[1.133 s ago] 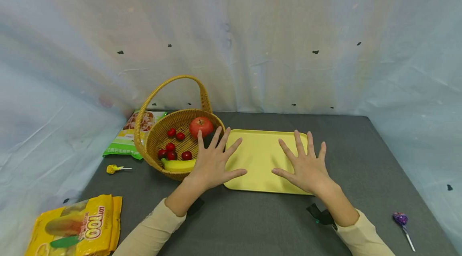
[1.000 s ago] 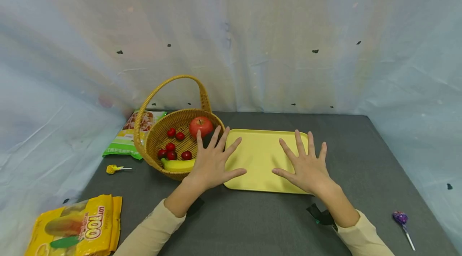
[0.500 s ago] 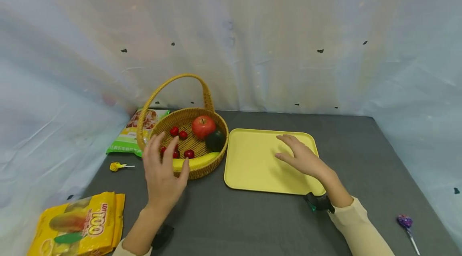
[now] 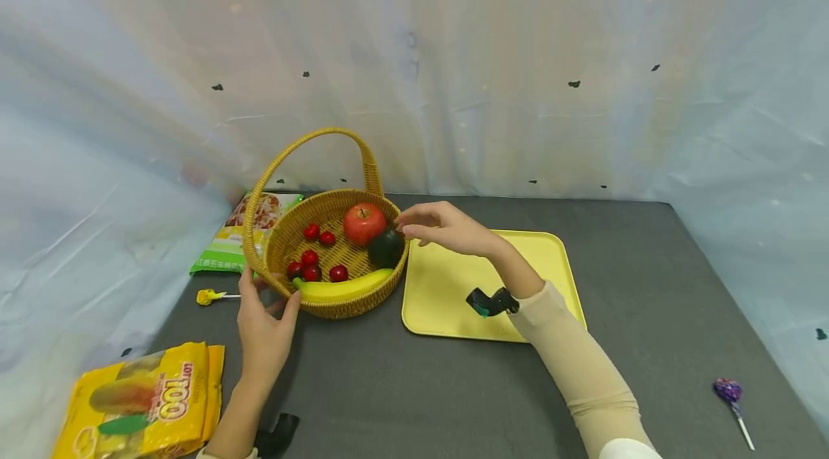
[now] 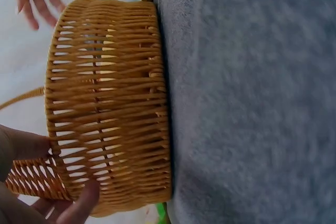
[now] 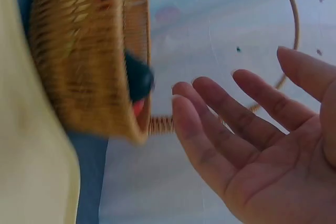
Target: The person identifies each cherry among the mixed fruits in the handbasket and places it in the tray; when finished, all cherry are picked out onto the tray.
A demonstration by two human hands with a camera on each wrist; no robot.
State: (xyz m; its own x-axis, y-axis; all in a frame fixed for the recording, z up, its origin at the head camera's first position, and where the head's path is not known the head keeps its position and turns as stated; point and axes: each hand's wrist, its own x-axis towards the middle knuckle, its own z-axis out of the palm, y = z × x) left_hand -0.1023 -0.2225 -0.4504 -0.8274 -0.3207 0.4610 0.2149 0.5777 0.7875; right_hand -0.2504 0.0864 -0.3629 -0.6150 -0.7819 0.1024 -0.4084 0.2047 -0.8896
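Note:
A round wicker basket [image 4: 350,309] with a tall arched handle stands left of a yellow tray [image 4: 440,301]. Inside it lie a red apple [image 4: 364,224], a dark green rounded fruit [image 4: 386,249], several cherries [image 4: 339,273] and a banana [image 4: 346,288]. My left hand [image 4: 265,333] holds the basket's near left side where the handle joins. In the left wrist view its thumb is at the rim and a fingertip lies against the woven wall [image 5: 115,108]. My right hand [image 4: 447,229] hovers at the basket's right rim, palm toward it, fingers loosely bent and holding nothing.
A green-and-white snack bag [image 4: 227,239] lies behind the basket. Left of it is a yellow lollipop [image 4: 209,296], with a yellow candy bag [image 4: 142,401] at the front left. A purple lollipop [image 4: 729,391] lies far right. Pale curtains [image 4: 492,85] surround the table.
Both hands were spread over the tray and the basket's edge. The left hand moved left and took hold of the basket's side; the right moved left and forward to its right rim.

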